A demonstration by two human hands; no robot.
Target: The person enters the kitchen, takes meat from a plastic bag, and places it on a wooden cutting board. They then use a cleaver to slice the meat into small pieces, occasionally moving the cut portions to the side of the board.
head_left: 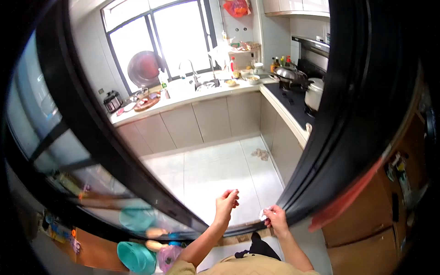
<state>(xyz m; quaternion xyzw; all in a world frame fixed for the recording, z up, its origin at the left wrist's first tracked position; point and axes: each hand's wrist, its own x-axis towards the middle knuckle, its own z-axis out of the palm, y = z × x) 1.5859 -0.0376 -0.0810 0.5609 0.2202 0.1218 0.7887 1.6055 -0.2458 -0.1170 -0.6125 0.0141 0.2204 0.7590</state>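
My left hand [227, 202] is held out over the pale floor tiles with its fingers curled closed. Whatever may lie inside that hand is hidden. Between the fingertips of my right hand [277, 219] is a small white crumpled piece [263, 214], which looks like tissue or thin plastic. This hand is beside the dark door frame [300, 183], with the doorway track below it. Both hands are apart from each other.
Past the doorway, a counter [183, 97] runs under the window with a sink, a cutting board [147, 102] and dishes. Pots, including a silver pot [314, 95], stand on the stove at right. Brownish scraps [260, 154] lie on the floor. Teal basins [136, 257] sit at lower left.
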